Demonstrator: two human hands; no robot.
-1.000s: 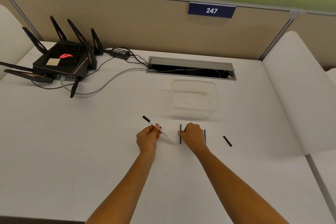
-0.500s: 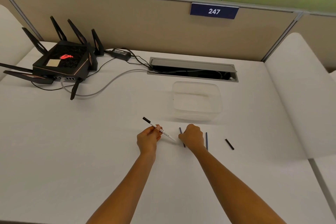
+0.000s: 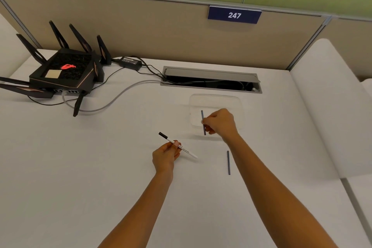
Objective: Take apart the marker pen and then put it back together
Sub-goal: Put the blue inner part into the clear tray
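My left hand (image 3: pixel 166 154) pinches a thin white marker barrel (image 3: pixel 187 151) with a black end, slanted from upper left to lower right just above the table. My right hand (image 3: pixel 221 124) holds a thin dark blue rod (image 3: pixel 203 116) nearly upright, lifted in front of a clear plastic box (image 3: pixel 239 106). A second dark blue rod (image 3: pixel 228 162) lies flat on the white table, below the right hand and under my right forearm's left edge. The small black piece seen earlier is hidden behind my right arm.
A black router (image 3: pixel 64 72) with antennas and its cables sits at the back left. A grey cable slot (image 3: pixel 211 79) is set into the table behind the box. A beige partition with a "247" sign (image 3: pixel 234 15) closes the back; white padded panels flank the table.
My right hand picked one blue rod off the table and lifted it up and away toward the clear box. The left hand kept the white barrel nearly still.
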